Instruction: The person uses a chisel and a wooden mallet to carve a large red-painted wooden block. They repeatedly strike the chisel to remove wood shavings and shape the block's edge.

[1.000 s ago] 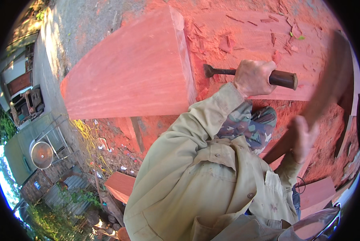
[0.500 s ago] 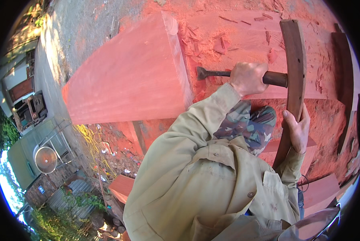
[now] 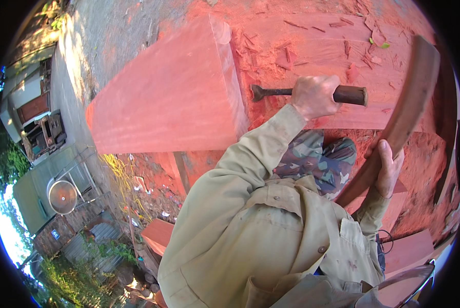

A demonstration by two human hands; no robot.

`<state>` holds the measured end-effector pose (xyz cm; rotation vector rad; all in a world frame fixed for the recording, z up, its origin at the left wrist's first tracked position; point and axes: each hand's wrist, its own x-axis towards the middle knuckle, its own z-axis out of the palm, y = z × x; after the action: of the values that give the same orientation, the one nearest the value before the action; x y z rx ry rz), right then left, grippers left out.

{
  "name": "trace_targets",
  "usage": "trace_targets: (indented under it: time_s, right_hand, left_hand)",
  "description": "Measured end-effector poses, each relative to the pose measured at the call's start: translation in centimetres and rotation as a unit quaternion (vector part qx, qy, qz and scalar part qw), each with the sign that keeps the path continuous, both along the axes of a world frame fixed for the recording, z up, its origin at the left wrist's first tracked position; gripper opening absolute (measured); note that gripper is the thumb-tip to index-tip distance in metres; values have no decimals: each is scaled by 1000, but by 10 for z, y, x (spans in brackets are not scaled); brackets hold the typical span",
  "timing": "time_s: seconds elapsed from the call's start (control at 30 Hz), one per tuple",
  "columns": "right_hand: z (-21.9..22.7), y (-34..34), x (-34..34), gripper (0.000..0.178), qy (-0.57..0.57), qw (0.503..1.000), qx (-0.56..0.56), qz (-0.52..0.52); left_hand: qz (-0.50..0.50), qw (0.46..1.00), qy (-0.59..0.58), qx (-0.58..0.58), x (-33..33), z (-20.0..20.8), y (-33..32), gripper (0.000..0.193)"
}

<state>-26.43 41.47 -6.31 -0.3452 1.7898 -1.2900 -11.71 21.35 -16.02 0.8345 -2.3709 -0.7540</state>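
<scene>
My left hand [image 3: 316,96] is wrapped round a chisel [image 3: 277,92] with a dark metal shank and a round wooden handle. Its flared blade points left, by the cut end face of a large reddish timber block [image 3: 163,97]; whether it bites into the wood I cannot tell. In my right hand [image 3: 390,167] is a long, curved dark wooden bar [image 3: 413,84], gripped below its middle. The bar slants up to the right, apart from the handle's butt end. Wood chips [image 3: 286,56] lie scattered over the reddish wood surface beyond the chisel.
Reddish dust covers the ground around me. Smaller reddish timber pieces [image 3: 158,235] lie beside my body, with another block [image 3: 408,251] at the lower right. A dark curved beam [image 3: 447,102] stands at the far right. A round fan [image 3: 62,197] and yellow cord [image 3: 118,177] are at the left.
The wooden bar has swung right, off the chisel handle's end, with my right hand turning along. My left hand and the chisel have stayed nearly in place.
</scene>
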Motion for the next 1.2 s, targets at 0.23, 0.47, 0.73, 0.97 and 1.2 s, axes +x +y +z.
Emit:
trace_targets:
  time_s: [0.23,0.47,0.73,0.97,1.2]
  right_hand:
    - [-19,10,6,41,65,993,25,96]
    - [-21,25,-5,32,25,999,20,-29]
    - [-1,48,5,27,67,996,32,-58]
    - [12,60,14,25,92,994,22,-62]
    - [44,48,28,33,107,986,-26,-125]
  left_hand:
    - [-11,1000,-15,-8,8,6,-4,22]
    - [-6,970,-156,188,39,73,73,29]
    - [-51,997,40,40,10,47,57,30]
    - [-60,996,0,64,11,26,44,29]
    - [-45,996,67,36,21,25,46,27]
